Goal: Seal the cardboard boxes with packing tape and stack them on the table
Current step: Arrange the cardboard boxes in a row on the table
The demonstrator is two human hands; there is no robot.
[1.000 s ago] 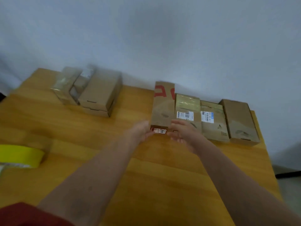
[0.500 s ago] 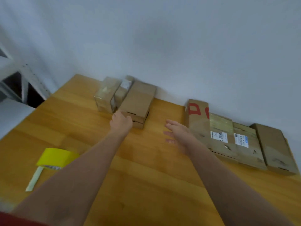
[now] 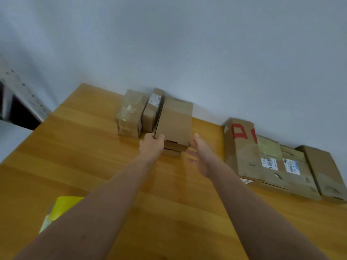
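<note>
We have the left hand (image 3: 151, 145) gripping the near left corner of the top box (image 3: 174, 121), thumb on the lid. The right hand (image 3: 200, 156) is spread wide, palm inward, just beside the near right corner; contact is unclear. The box lies straight ahead of both hands, with its long axis running away toward the wall, and it sits on a lower box (image 3: 171, 152). The left hand is nearer; we judge the right needs to close leftward. The yellow tape roll (image 3: 62, 209) is back by the left forearm on the table (image 3: 84, 147).
</note>
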